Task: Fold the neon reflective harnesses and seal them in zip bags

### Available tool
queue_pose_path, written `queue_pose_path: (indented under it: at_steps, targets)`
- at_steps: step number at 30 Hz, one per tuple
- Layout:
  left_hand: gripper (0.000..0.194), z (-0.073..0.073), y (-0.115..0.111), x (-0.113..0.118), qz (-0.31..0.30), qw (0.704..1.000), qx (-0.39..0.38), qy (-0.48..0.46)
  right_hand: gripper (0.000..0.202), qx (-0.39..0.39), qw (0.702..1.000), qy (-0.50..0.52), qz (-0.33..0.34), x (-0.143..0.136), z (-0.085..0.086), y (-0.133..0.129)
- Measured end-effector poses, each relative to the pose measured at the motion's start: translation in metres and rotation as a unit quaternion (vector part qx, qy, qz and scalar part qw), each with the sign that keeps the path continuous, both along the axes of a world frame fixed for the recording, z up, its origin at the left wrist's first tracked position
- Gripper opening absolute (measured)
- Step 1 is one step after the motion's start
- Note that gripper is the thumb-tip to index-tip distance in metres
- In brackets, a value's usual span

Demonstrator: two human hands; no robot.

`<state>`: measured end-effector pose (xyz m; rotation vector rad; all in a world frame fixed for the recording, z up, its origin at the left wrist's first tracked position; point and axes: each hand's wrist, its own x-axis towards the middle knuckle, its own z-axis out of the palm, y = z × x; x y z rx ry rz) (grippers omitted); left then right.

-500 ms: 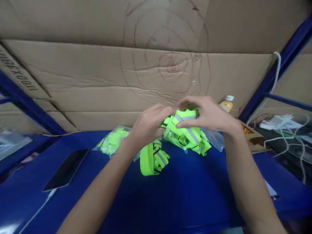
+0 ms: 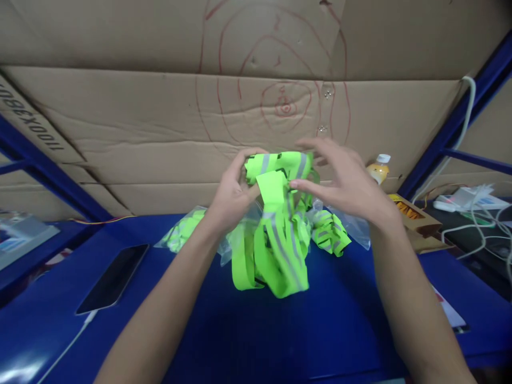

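At left on the near part of our blue surface (image 2: 248, 341) lies a dark phone (image 2: 113, 278) with a white cable (image 2: 68, 346). Mid-scene, we hold neon-green straps (image 2: 276, 229) with grey stripes, their loops hanging. Our left hand (image 2: 234, 192) has its fingers closed on the bundle's left end; our right hand (image 2: 346, 178) curves half open, thumb at its right side. Beyond stand a bottle (image 2: 378, 169), far right, and cardboard (image 2: 160, 117) with red rings.

A phone (image 2: 112, 278) and a capped bottle (image 2: 378, 169) are visible.
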<state>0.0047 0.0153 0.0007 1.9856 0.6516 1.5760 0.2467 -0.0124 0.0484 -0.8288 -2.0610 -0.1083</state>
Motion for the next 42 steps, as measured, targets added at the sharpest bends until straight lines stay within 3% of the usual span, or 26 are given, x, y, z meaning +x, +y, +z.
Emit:
queue_pose_path:
  at_steps: [3,5,9,12,15,17,19,20,22,25,27,29,31,33,38,42]
  targets:
    - [0.071,-0.003,-0.002,-0.002,-0.125,0.989,-0.074,0.032,0.033,-0.026,0.999,-0.008,0.032,-0.002,-0.009,0.019]
    - [0.08,-0.004,-0.002,-0.004,-0.152,0.984,-0.087,0.042,0.023,-0.023,0.999,0.016,0.04,-0.002,-0.013,0.025]
    - [0.063,0.005,-0.01,-0.004,-0.087,0.995,-0.039,-0.002,0.019,0.051,0.995,0.061,0.058,-0.001,-0.012,0.023]
    - [0.056,0.013,-0.019,0.002,-0.099,0.994,-0.029,-0.024,0.023,0.134,0.988,0.07,0.038,-0.004,-0.01,0.015]
    - [0.058,0.009,-0.017,0.011,-0.039,0.999,-0.001,-0.034,0.029,0.161,0.984,0.068,0.03,-0.01,-0.01,0.012]
    - [0.058,-0.002,-0.007,0.014,0.036,0.998,0.036,-0.034,0.023,0.125,0.986,0.097,0.048,-0.014,-0.012,0.015]
    - [0.046,-0.015,0.004,0.015,0.099,0.993,0.064,-0.013,0.021,0.061,0.984,0.152,0.066,-0.014,-0.015,0.022]
    - [0.042,-0.02,0.009,0.014,0.132,0.988,0.076,0.009,0.027,0.026,0.98,0.185,0.074,-0.014,-0.016,0.026]
    - [0.052,-0.025,0.013,0.011,0.184,0.975,0.113,0.052,0.041,-0.047,0.962,0.252,0.089,-0.011,-0.019,0.034]
    - [0.083,-0.02,0.007,0.008,0.19,0.953,0.207,0.11,0.052,-0.148,0.928,0.324,0.108,-0.009,-0.025,0.045]
    - [0.083,-0.013,0.0,0.008,0.176,0.932,0.261,0.179,0.056,-0.206,0.909,0.339,0.125,-0.009,-0.029,0.05]
    - [0.071,-0.008,-0.005,0.006,0.176,0.911,0.28,0.247,0.058,-0.262,0.899,0.316,0.151,-0.01,-0.031,0.052]
    - [0.062,-0.005,-0.006,0.001,0.181,0.905,0.269,0.275,0.059,-0.274,0.91,0.265,0.16,-0.012,-0.031,0.05]
    - [0.058,-0.003,-0.005,-0.005,0.175,0.922,0.236,0.253,0.061,-0.23,0.939,0.211,0.145,-0.012,-0.029,0.047]
    - [0.018,0.001,0.0,-0.016,0.167,0.976,0.093,0.101,0.064,-0.118,0.981,0.1,0.118,-0.013,-0.024,0.04]
    - [0.042,-0.001,0.005,-0.009,0.101,0.991,-0.06,-0.071,0.063,-0.005,0.998,0.053,0.035,-0.02,-0.027,0.035]
